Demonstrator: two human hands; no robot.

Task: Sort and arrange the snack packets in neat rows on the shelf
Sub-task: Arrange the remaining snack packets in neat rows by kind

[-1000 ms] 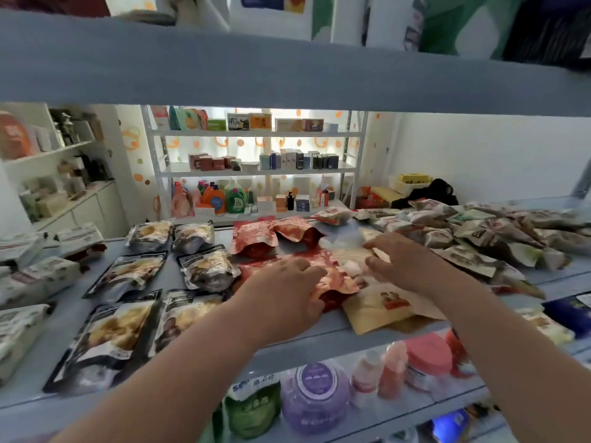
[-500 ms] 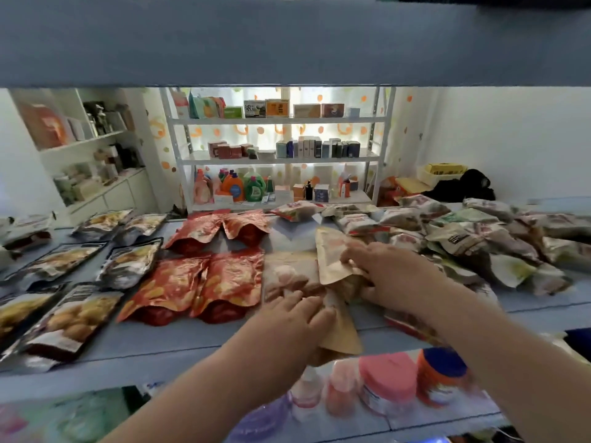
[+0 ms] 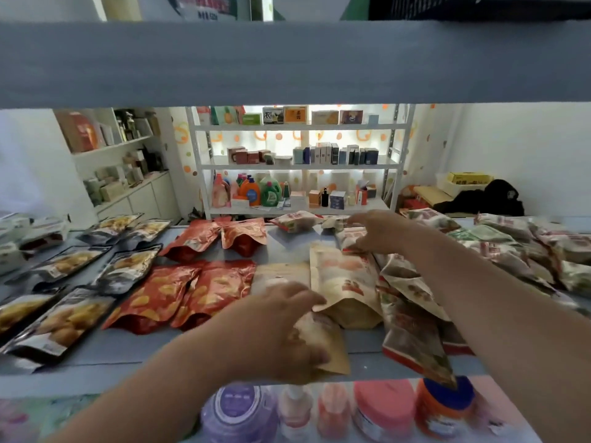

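Observation:
On the grey-blue shelf (image 3: 287, 247), black snack packets (image 3: 124, 266) lie in rows at the left. Red packets (image 3: 204, 289) sit in pairs beside them. A tan packet (image 3: 345, 282) lies flat in the middle. My left hand (image 3: 281, 327) grips another tan packet (image 3: 323, 346) at the shelf's front edge. My right hand (image 3: 380, 231) reaches to the back with fingers apart, over a white-and-red packet (image 3: 348, 239). An unsorted pile of mixed packets (image 3: 499, 247) covers the right side.
A thick shelf board (image 3: 287, 59) hangs low overhead. The shelf below holds jars and bottles (image 3: 383, 410) close to the front edge. One loose packet (image 3: 415, 346) overhangs that edge. A white rack with boxes and detergent bottles (image 3: 297, 161) stands across the room.
My right hand has let go of the tan packet, which now lies flat, and has moved back toward the far packets. My left hand stays on the front tan packet.

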